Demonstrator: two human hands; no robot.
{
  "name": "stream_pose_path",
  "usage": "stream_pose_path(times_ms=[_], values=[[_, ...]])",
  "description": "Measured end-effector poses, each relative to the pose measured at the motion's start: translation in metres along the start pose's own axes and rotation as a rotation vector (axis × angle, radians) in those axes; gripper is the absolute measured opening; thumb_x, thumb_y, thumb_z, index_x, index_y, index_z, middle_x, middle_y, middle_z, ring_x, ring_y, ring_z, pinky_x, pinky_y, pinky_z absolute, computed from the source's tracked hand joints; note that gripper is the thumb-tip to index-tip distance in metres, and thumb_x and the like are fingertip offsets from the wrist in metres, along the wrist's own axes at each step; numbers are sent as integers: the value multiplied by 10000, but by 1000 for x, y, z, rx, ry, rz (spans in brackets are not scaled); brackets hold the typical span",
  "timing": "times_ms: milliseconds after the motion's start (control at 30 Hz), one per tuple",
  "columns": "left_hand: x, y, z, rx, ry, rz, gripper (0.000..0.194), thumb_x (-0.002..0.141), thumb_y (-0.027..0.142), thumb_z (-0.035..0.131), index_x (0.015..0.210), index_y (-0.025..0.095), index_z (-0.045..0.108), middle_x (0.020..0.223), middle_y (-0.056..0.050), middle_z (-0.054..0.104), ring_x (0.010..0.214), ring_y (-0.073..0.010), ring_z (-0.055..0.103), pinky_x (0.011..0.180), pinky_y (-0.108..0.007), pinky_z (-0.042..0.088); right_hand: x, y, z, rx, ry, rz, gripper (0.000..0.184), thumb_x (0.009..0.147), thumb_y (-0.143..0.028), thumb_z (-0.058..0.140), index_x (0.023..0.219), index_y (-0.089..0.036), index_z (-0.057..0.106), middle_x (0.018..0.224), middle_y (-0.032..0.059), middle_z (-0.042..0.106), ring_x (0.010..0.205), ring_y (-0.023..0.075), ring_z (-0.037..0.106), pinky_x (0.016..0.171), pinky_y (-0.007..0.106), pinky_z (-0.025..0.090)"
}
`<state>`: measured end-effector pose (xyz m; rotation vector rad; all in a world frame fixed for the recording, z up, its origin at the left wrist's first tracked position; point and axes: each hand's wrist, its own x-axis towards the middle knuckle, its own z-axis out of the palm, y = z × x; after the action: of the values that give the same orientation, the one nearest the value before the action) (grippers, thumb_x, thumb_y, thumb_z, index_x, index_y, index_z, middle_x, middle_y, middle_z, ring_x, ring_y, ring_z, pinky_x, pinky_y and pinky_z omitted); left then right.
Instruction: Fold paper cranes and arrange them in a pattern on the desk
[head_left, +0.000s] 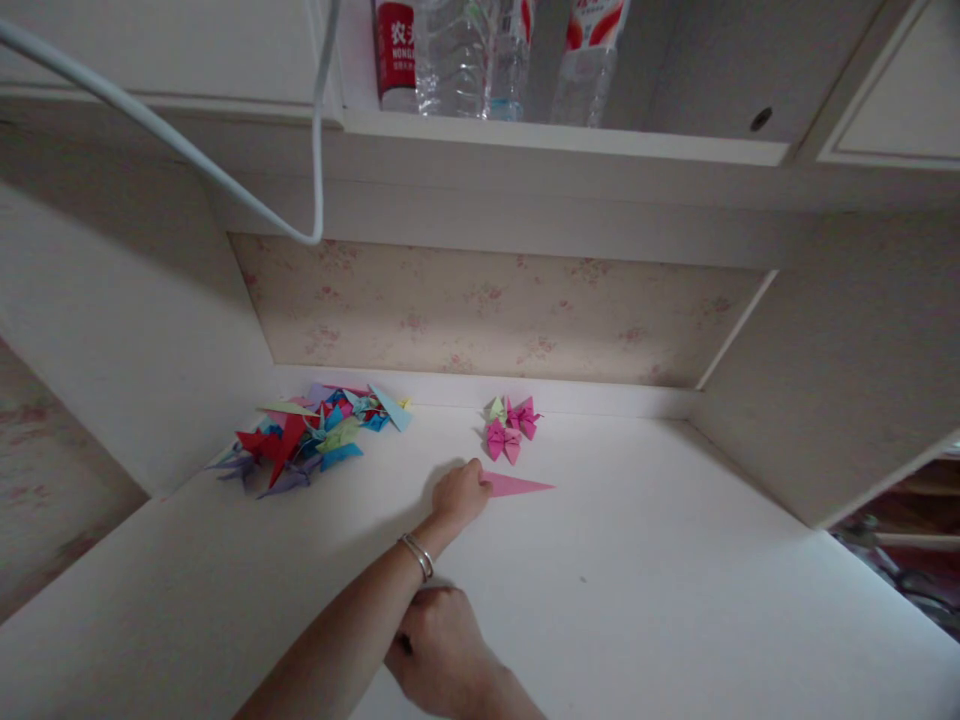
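My left hand, reaching out over the white desk, pinches the blunt end of a long pointed piece of folded pink paper. The paper's tip points to the right. My right hand is curled closed close to my left forearm, nearer to me; its fingertips are hidden, and I cannot make out whether anything is in it. Just beyond the pink paper sits a small cluster of folded paper pieces in magenta, pink and pale green.
Many-coloured folded paper pieces lie heaped at the back left of the desk. Plastic bottles and a red container stand on the shelf above. A white cable hangs at the upper left. Side panels flank the desk.
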<state>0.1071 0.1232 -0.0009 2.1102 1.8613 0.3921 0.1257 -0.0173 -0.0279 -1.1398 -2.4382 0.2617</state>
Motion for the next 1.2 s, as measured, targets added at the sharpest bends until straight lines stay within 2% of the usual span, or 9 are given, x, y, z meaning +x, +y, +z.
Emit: stream_pose_path(times_ms=[367,633,767,867,1000,1100,1200], values=[[8,1,5,-62,-37,-35,150,789,319,548,861,224,639,887,-48,696,817,-200,626,655,-267,393,0,0,-5,-29,-21,23,135,717,-259,587,598,-196,587,643,-8,682,545,135,574,504,261,273],[5,5,2,-148,2,-41,126,753,283,561,779,199,651,845,-56,697,787,-194,617,632,-256,374,1,-1,-8,-8,-40,29,114,723,-231,577,622,-189,608,671,8,692,577,146,602,530,244,324],[4,1,-4,-251,56,-51,152,777,288,532,717,180,620,727,-36,666,693,-165,587,595,-243,353,0,-1,-5,23,-37,26,127,743,-224,564,627,-200,610,681,-9,697,584,136,611,537,233,343],[-7,-11,-16,-335,105,-58,195,798,303,505,670,172,573,652,-3,614,638,-134,546,560,-222,330,-1,-2,-5,70,-32,31,148,785,-210,536,677,-224,636,709,-32,703,622,123,627,568,218,370],[-44,-44,-32,-631,137,-52,282,780,367,522,576,180,467,527,52,439,543,-107,428,511,-215,284,0,-4,-9,123,-28,45,146,803,-203,541,737,-260,657,733,-66,709,657,117,634,603,206,384],[-78,-74,-38,-823,117,-127,344,728,402,575,531,191,387,485,73,318,497,-96,326,482,-225,233,2,-6,-10,146,-35,68,150,810,-204,544,777,-283,667,766,-82,717,668,113,638,607,203,382],[-100,-98,-40,-923,62,-229,372,705,414,593,536,201,339,470,87,256,457,-84,250,455,-231,183,3,-7,-11,166,-49,93,164,810,-193,545,793,-297,671,779,-91,719,661,104,637,601,200,378]])
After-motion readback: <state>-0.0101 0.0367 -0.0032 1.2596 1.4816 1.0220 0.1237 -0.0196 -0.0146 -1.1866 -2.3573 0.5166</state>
